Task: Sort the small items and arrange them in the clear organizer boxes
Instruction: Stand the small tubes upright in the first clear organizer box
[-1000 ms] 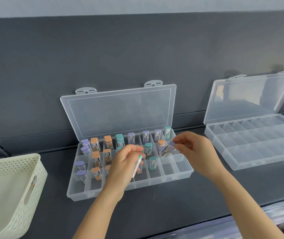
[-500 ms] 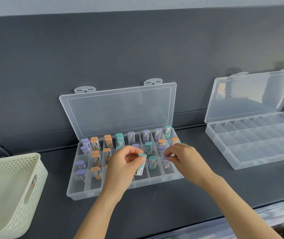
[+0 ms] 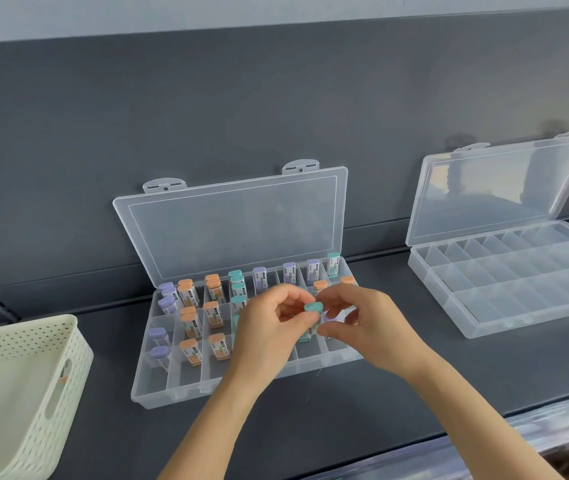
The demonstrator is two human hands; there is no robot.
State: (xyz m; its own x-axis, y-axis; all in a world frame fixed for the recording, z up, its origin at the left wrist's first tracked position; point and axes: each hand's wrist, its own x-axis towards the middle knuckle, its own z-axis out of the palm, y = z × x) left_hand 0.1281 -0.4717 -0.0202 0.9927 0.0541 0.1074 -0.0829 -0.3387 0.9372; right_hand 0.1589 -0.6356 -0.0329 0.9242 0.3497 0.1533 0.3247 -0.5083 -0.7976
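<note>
A clear organizer box (image 3: 158, 398) lies open on the dark shelf, with its lid (image 3: 234, 223) leaning on the back wall. Its compartments hold several small vials with purple, orange and teal caps. My left hand (image 3: 265, 334) pinches a teal-capped vial (image 3: 313, 308) upright over the box's right-middle compartments. My right hand (image 3: 366, 323) is directly beside it, fingers curled. It seems to pinch a purple-capped vial (image 3: 328, 318) that is mostly hidden low in the box. The two hands nearly touch.
A second clear organizer box (image 3: 518, 289) stands open to the right, nothing visible in its compartments. A cream perforated basket (image 3: 23, 341) sits at the left edge. A shelf front edge runs below my forearms.
My right hand came down from above the box's right end into its front right compartments with the purple-capped vial. My left hand moved right with the teal-capped vial, and the hands met.
</note>
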